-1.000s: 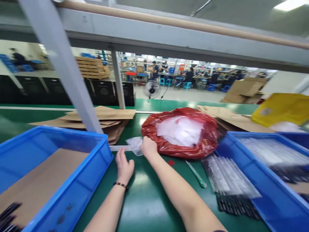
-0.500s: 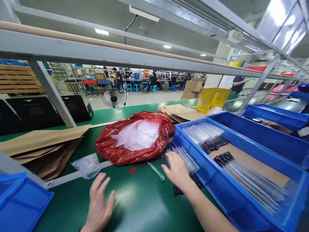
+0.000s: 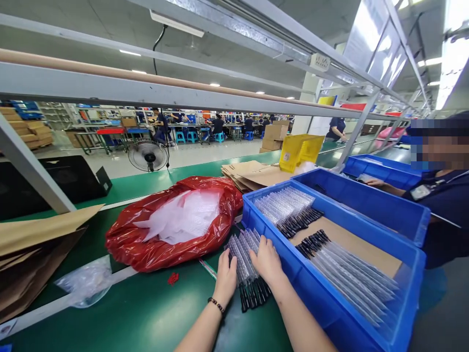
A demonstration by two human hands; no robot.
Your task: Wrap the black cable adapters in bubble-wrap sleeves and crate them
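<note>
A row of slim bubble-wrapped pieces with black ends [image 3: 245,259] lies on the green table, black ends toward me; what is inside the wrap I cannot make out. My left hand [image 3: 226,276], a beaded bracelet on its wrist, presses against the row's left side. On the opposite side my right hand [image 3: 268,261] grips it, so the row is squeezed between both hands. Partly hidden behind my left hand is a green-handled cutter [image 3: 208,269]. Right beside my right arm stands a blue bin [image 3: 330,298] with more such wrapped pieces [image 3: 348,274] in two groups on cardboard.
A red plastic bag [image 3: 146,256] of white bubble sleeves [image 3: 186,215] sits left of the row. Nearby are a clear bag [image 3: 90,283], a red scrap [image 3: 173,278] and brown cardboard [image 3: 36,244]. A co-worker [image 3: 447,195] reaches into another blue bin at right.
My left hand has come right to the wrapped row, and my right hand has shifted onto its right side. The view has turned right, bringing a co-worker into sight.
</note>
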